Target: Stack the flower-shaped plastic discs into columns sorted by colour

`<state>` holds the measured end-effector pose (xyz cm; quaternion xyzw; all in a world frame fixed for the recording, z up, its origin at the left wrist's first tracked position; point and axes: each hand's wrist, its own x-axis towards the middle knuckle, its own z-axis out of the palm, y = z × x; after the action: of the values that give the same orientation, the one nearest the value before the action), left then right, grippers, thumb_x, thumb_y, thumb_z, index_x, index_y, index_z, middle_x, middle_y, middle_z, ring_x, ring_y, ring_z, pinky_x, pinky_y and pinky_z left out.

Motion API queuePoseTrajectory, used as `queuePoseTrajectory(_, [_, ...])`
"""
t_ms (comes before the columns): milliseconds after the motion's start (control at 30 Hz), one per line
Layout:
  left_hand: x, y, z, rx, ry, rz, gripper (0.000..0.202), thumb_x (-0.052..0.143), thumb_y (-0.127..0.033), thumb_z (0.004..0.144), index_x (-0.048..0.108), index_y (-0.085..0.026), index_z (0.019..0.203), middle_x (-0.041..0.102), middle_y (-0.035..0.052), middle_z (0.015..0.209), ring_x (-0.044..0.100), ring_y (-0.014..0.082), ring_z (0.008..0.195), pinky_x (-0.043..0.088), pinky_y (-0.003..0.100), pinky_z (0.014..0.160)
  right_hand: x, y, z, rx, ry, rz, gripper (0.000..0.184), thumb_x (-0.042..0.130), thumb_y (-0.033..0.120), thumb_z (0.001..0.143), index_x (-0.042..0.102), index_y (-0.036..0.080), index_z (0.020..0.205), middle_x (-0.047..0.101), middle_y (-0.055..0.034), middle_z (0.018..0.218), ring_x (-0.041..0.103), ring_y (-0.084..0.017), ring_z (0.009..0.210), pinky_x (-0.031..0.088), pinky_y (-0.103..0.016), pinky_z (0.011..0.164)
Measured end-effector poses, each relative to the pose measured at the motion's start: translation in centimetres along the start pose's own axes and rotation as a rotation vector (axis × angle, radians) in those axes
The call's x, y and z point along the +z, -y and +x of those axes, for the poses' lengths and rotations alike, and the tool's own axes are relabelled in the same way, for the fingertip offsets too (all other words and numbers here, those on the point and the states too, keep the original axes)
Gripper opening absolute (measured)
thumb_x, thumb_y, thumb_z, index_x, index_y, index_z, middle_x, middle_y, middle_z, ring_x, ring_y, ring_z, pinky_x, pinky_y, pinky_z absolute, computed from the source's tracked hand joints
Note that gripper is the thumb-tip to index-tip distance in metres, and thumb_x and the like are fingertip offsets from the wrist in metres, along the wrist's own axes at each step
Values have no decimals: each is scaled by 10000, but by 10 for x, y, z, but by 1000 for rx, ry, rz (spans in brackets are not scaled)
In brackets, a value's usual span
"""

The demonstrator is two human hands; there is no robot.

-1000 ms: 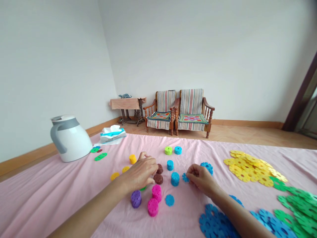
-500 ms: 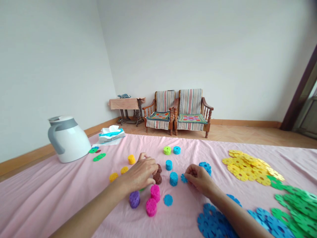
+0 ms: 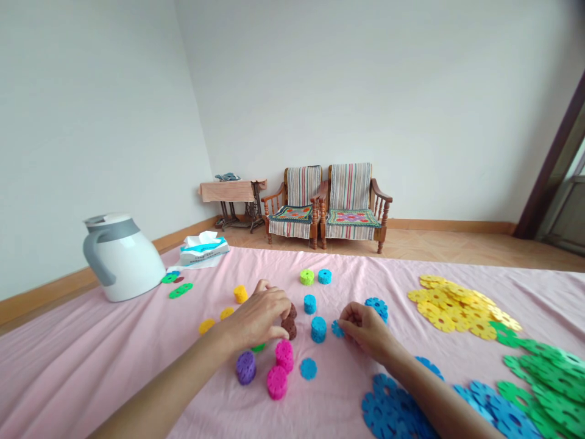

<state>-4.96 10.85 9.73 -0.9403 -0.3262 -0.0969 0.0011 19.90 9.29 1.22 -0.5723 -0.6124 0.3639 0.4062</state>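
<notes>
My left hand (image 3: 264, 314) is bent over the brown stacked snowflake discs (image 3: 289, 328), its curled fingers and thumb against them; the contact is partly hidden. Between thumb and fingers, my right hand (image 3: 365, 328) pinches a light blue snowflake disc (image 3: 337, 328) just above the cloth. Left of that disc stands a light blue stack (image 3: 319, 330), with a smaller blue stack (image 3: 309, 303) behind it. One flat blue disc (image 3: 308, 369) lies nearer me. Two pink stacks (image 3: 277, 382) and a purple stack (image 3: 245, 368) stand in front of my left hand.
A pink cloth (image 3: 333, 408) covers the surface. Blue discs (image 3: 388, 408), green discs (image 3: 557, 378) and yellow discs (image 3: 450, 305) lie in heaps on the right. A white jug (image 3: 130, 262) and a tissue box (image 3: 203, 250) stand at the left. Two wooden chairs (image 3: 351, 216) are beyond.
The whole view has shifted slightly. Both hands keep nearly the same places, and the right still pinches the blue disc.
</notes>
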Motion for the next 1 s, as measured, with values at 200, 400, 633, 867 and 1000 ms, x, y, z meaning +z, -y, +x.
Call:
queuePoseTrajectory(200, [-7, 14, 7, -74, -38, 141, 211, 657, -137, 745, 593, -220, 929, 597, 13, 943, 511, 198, 936, 268, 337, 828, 0, 0, 0, -3, 6, 11, 36, 534, 191, 673, 525, 178, 642, 523, 27, 533, 446, -83, 482, 314, -202, 445])
queuePoseTrajectory(400, [-1, 19, 16, -30, 11, 189, 216, 709, -199, 722, 608, -212, 913, 606, 17, 914, 517, 207, 918, 270, 345, 834, 0, 4, -2, -8, -1, -6, 47, 536, 173, 673, 516, 182, 632, 516, 31, 515, 445, -85, 477, 312, -204, 449])
queuePoseTrajectory(633, [4, 22, 24, -11, 51, 150, 148, 712, -225, 715, 620, -203, 829, 624, 2, 829, 544, 204, 869, 246, 368, 845, 1, 3, -2, -24, -8, -17, 54, 536, 166, 676, 514, 183, 630, 522, 29, 522, 451, -88, 488, 317, -205, 460])
queuePoseTrajectory(867, [8, 24, 25, -23, 58, 127, 71, 666, -205, 734, 627, -203, 794, 627, -4, 818, 551, 195, 853, 238, 376, 868, 1, 1, -1, -18, -13, -55, 46, 541, 173, 680, 531, 182, 636, 527, 29, 525, 455, -85, 489, 310, -204, 462])
queuePoseTrajectory(1000, [9, 23, 26, -31, 59, 127, 63, 644, -200, 738, 627, -199, 798, 628, 3, 824, 549, 194, 852, 245, 372, 867, 0, 1, -1, -15, -9, -64, 40, 541, 185, 684, 534, 181, 646, 541, 23, 539, 472, -91, 505, 319, -206, 474])
